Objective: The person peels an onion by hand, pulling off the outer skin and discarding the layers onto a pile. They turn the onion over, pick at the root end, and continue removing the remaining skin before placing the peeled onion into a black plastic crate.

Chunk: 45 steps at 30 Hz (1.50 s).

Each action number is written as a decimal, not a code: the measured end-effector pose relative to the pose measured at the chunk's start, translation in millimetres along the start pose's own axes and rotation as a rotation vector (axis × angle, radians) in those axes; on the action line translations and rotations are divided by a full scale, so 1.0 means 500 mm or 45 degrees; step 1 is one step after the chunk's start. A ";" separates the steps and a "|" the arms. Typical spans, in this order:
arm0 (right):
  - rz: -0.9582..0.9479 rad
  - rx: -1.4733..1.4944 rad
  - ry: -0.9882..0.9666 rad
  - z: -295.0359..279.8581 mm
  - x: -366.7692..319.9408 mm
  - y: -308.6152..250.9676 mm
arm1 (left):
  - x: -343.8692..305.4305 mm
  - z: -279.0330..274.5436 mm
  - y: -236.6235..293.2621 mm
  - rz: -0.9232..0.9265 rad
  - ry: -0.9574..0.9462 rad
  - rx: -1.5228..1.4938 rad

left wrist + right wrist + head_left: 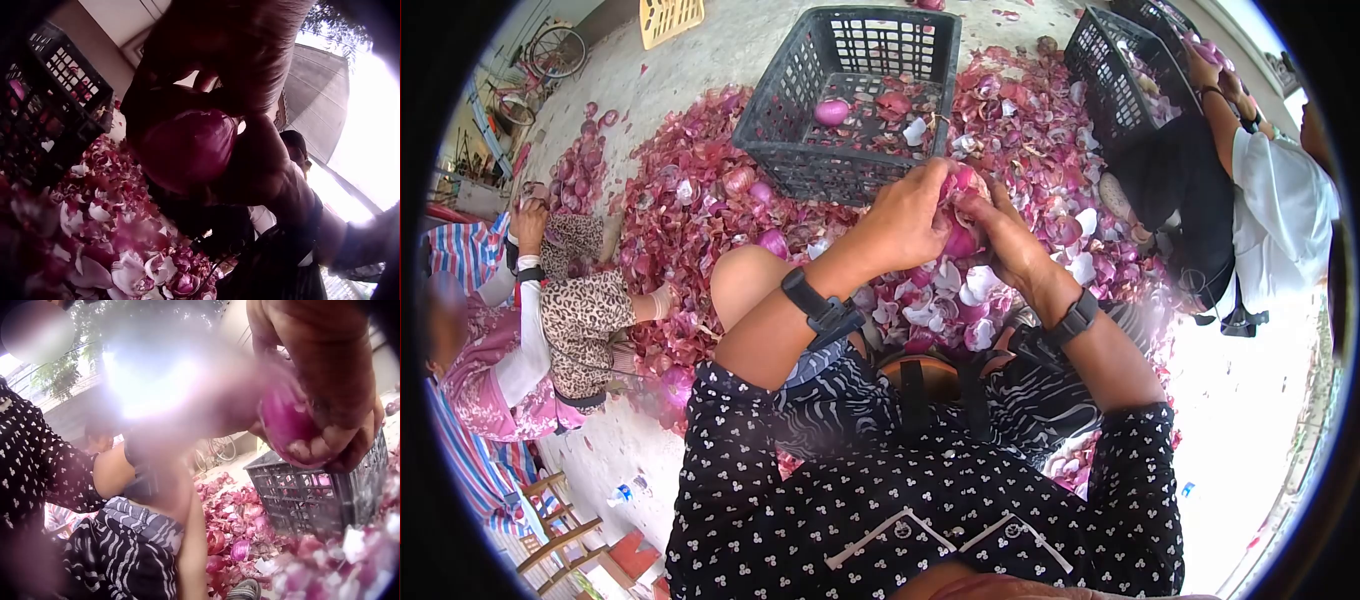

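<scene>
Left hand, right hand fingers grip red onion near black crate.

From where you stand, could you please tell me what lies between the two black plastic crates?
A heap of loose pink and white onion skins covers the ground between them, as the head view shows.

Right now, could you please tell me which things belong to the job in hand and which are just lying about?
In hand: onion, held by left hand and right hand; near crate with a peeled onion; peels on the ground.
Lying about: far crate; bicycle; yellow basket.
</scene>
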State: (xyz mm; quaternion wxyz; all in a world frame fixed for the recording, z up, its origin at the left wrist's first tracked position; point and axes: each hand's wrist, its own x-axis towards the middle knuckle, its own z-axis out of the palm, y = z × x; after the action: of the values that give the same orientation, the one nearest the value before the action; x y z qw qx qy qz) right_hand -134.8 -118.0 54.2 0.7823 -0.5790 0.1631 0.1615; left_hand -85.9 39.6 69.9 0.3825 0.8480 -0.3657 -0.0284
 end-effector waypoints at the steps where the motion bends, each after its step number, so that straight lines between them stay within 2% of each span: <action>1: 0.008 -0.003 0.000 0.000 -0.001 -0.001 | 0.001 0.001 -0.001 0.004 0.002 0.003; 7: -0.017 0.001 0.009 0.000 0.001 0.002 | 0.003 0.011 -0.009 0.117 0.056 0.055; 14: -0.066 0.030 0.029 0.002 -0.005 -0.001 | 0.005 0.009 -0.002 0.089 0.060 0.035; 19: -0.057 0.047 0.039 0.002 -0.005 -0.006 | 0.010 0.008 -0.001 0.209 0.154 0.060; 29: -0.069 0.125 0.000 -0.006 -0.011 -0.011 | 0.024 -0.013 -0.019 0.211 0.201 -0.078; 31: -0.085 0.139 0.001 -0.003 -0.014 -0.013 | 0.023 -0.026 -0.001 -0.105 0.170 -0.193; 36: -0.134 0.082 -0.008 0.000 -0.022 -0.024 | 0.023 -0.012 -0.011 -0.045 0.254 -0.162; 38: -0.222 0.079 0.001 0.003 -0.019 -0.019 | 0.025 -0.012 -0.019 -0.033 0.263 -0.191; 41: -0.275 0.038 0.013 0.006 -0.018 -0.020 | 0.030 -0.013 -0.035 -0.122 0.211 -0.244; 44: -0.317 0.056 -0.045 0.002 -0.024 -0.023 | 0.042 -0.016 -0.065 -0.137 0.327 -0.278; 45: -0.317 0.051 -0.050 0.002 -0.027 -0.024 | 0.043 -0.025 -0.073 -0.325 0.302 -0.584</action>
State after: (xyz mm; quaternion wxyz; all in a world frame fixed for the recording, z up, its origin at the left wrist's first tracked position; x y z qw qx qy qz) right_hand -141.5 -121.2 70.7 0.8107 -0.5759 0.0779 0.0711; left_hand -44.2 49.9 59.5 0.5979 0.7758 -0.1927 -0.0589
